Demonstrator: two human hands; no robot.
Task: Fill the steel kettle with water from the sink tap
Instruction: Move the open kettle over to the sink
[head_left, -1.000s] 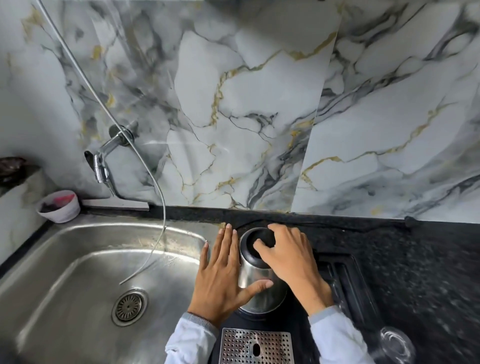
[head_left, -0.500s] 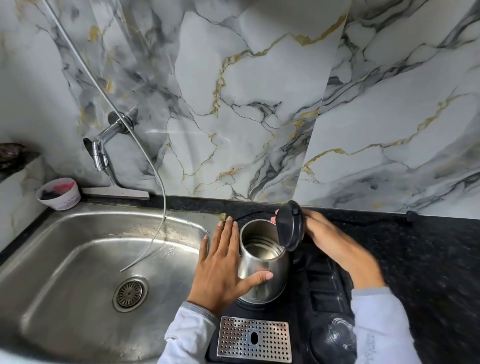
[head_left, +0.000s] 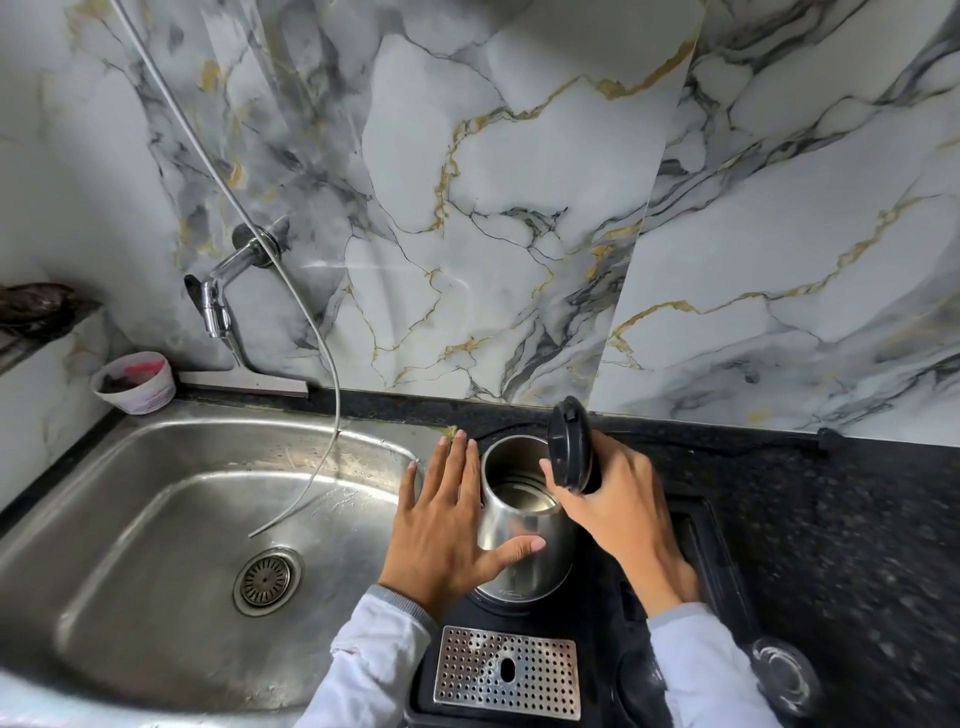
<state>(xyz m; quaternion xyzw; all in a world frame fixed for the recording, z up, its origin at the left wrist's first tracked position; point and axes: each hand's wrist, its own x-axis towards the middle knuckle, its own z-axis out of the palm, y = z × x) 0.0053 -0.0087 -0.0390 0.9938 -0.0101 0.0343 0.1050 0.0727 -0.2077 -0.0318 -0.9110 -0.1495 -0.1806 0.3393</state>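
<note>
While the steel kettle (head_left: 522, 525) stands open on its black base right of the sink (head_left: 171, 519) | body is braced by flat left hand (head_left: 441, 535) | upright lid (head_left: 570, 443) is pinched by right hand (head_left: 618, 499) | tap (head_left: 215, 301) well apart; thin hose (head_left: 311, 322) is hung between.

Kettle open, both hands on it

Steel kettle (head_left: 524, 525) upright on black base, just R of sink (head_left: 171, 499). L hand (head_left: 447, 525) flat vs its side, thumb across front. R hand (head_left: 605, 499) holds black lid (head_left: 570, 444) tipped up. Tap (head_left: 218, 296) on wall, well apart
</note>
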